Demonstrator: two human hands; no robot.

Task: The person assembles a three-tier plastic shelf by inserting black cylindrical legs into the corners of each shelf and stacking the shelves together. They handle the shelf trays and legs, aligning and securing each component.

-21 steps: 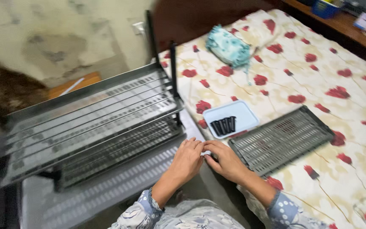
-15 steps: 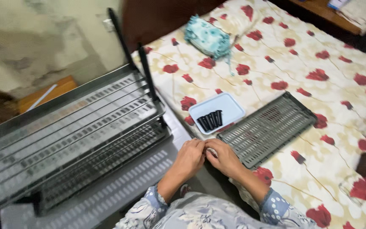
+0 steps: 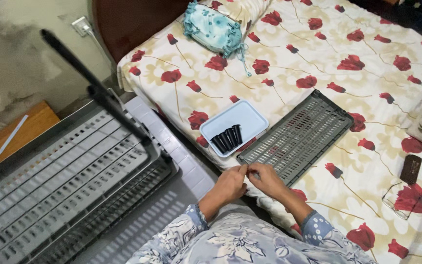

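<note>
A loose garment of pale blue-grey cloth is worn, printed all over with white and darker blue flowers and leaves. Long sleeves are seen on both arms, each gathered at the forearm into a cuff of mid-blue cloth dotted with small white spots. The left hand (image 3: 231, 186) and the right hand (image 3: 268, 179) are left bare beyond the cuffs. No rings, watch or bangles can be made out on the fingers or wrists.
</note>
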